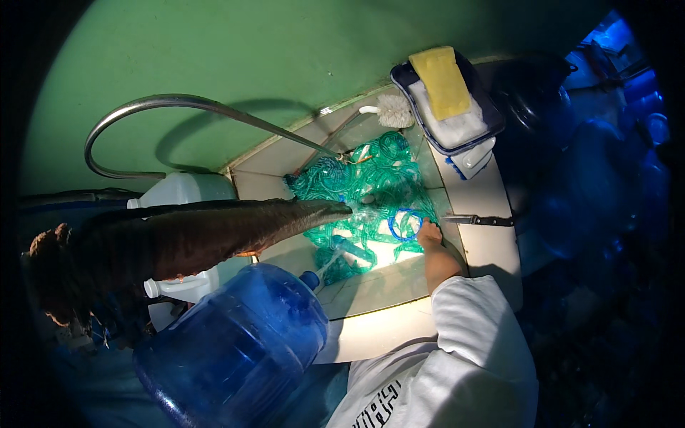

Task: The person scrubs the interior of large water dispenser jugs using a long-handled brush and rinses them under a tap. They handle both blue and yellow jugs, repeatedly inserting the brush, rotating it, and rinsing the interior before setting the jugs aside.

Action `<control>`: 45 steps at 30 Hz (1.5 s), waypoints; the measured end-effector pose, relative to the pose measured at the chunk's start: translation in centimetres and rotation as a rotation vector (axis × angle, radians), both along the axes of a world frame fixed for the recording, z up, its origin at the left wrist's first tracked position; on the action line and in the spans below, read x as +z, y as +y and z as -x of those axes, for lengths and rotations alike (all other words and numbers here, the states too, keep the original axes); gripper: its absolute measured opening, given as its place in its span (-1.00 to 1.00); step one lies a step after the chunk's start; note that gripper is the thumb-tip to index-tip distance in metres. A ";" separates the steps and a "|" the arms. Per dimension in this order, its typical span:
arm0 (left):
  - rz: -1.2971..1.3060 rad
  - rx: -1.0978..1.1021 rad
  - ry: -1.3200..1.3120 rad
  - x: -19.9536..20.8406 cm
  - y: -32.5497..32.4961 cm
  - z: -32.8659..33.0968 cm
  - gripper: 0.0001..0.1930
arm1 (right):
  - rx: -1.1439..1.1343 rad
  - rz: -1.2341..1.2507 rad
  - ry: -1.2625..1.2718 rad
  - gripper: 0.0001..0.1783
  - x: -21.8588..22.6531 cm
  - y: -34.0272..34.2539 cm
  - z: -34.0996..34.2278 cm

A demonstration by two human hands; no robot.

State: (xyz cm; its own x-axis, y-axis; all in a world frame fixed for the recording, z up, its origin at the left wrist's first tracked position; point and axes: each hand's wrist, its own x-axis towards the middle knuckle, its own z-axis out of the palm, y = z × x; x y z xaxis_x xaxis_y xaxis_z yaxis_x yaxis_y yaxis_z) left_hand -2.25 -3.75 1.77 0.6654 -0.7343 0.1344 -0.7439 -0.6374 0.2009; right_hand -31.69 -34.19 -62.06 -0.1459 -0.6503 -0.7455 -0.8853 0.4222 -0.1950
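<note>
Green wall [214, 60] rises behind a tiled basin [364, 296]. Inside, the right hand [429, 234] reaches its fingers to a blue ring [390, 225]; whether they are apart or closed on it I cannot tell. Round, without a long axis, the ring lies just left of them, opening upward, on green net [385, 182] heaped left and beyond. To their right, a knife [492, 221] crosses the ledge [492, 250], blade toward them. Nearer the body, bare tile leaves room along the basin's edge.

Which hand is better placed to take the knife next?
Probably the right hand: it is at the green netting, close to the knife; no left hand can be made out.
</note>
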 end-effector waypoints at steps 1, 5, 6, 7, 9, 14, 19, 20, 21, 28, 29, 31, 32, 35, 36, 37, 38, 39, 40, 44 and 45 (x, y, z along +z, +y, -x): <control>-0.009 -0.013 -0.006 0.1 -0.3 0.1 0.28 | 0.029 0.089 0.014 -0.58 0.7 0.0 0.0; -0.017 -0.014 0.022 0.4 -1.7 0.7 0.25 | 0.037 0.229 -0.070 -0.53 3.6 -0.6 -3.3; -0.005 0.005 0.043 0.5 -2.1 0.9 0.24 | 0.017 0.276 -0.091 -0.50 4.2 -1.0 -4.8; 0.012 0.016 0.085 0.6 -2.4 1.0 0.23 | -0.030 0.447 -0.207 -0.48 4.7 -1.4 -6.6; 0.051 0.041 0.163 0.7 -2.7 1.1 0.21 | -0.376 0.389 -0.614 -0.48 5.6 -2.4 -9.9; -0.073 -0.136 -0.044 0.8 -2.5 0.1 0.21 | -0.398 0.149 -1.083 -0.51 7.5 -4.5 -14.3; -0.096 -0.188 -0.133 0.6 -1.4 -0.6 0.23 | -0.465 -0.059 -1.181 -0.44 8.5 -5.5 -14.1; -0.096 -0.173 -0.127 0.5 -1.3 -0.6 0.23 | -0.509 -0.137 -1.209 -0.42 8.6 -5.7 -14.0; -0.097 -0.158 -0.122 0.5 -1.2 -0.6 0.24 | -0.564 -0.164 -1.234 -0.46 8.7 -5.7 -13.9; -0.103 -0.155 -0.144 0.5 -1.2 -0.5 0.25 | -0.220 -0.076 -1.192 -0.54 10.3 -6.5 -13.3; -0.093 -0.144 -0.134 0.5 -1.1 -0.5 0.25 | -0.158 -0.072 -1.174 -0.55 10.6 -6.7 -13.2; -0.081 -0.132 -0.124 0.4 -1.1 -0.5 0.25 | -0.244 -0.143 -1.183 -0.57 11.3 -7.1 -13.0; -0.078 -0.131 -0.122 0.4 -1.0 -0.6 0.25 | -0.391 -0.216 -1.206 -0.58 11.6 -7.3 -12.9; -0.071 -0.143 -0.127 0.3 -0.9 -0.6 0.24 | -0.378 -0.223 -1.161 -0.60 12.0 -7.6 -12.7; -0.069 -0.149 -0.132 0.3 -0.9 -0.7 0.24 | -0.311 -0.164 -1.130 -0.60 11.9 -7.6 -12.7; -0.066 -0.149 -0.135 0.3 -0.9 -0.7 0.24 | -0.344 -0.177 -1.170 -0.60 11.7 -7.6 -12.7; -0.064 -0.149 -0.139 0.3 -0.8 -0.7 0.23 | -0.391 -0.163 -1.212 -0.60 11.5 -7.5 -12.7; -0.062 -0.149 -0.143 0.3 -0.8 -0.7 0.23 | -0.446 -0.173 -1.215 -0.60 11.2 -7.4 -12.7; -0.063 -0.143 -0.140 0.2 -0.8 -0.7 0.23 | -0.543 -0.161 -1.295 -0.64 10.8 -7.3 -12.7; -0.050 -0.109 -0.105 0.3 -0.8 -0.6 0.23 | -0.791 -0.304 -1.464 -0.71 9.4 -7.0 -12.7; -0.043 -0.097 -0.091 0.3 -0.8 -0.6 0.23 | -0.838 -0.337 -1.459 -0.71 9.2 -6.9 -12.7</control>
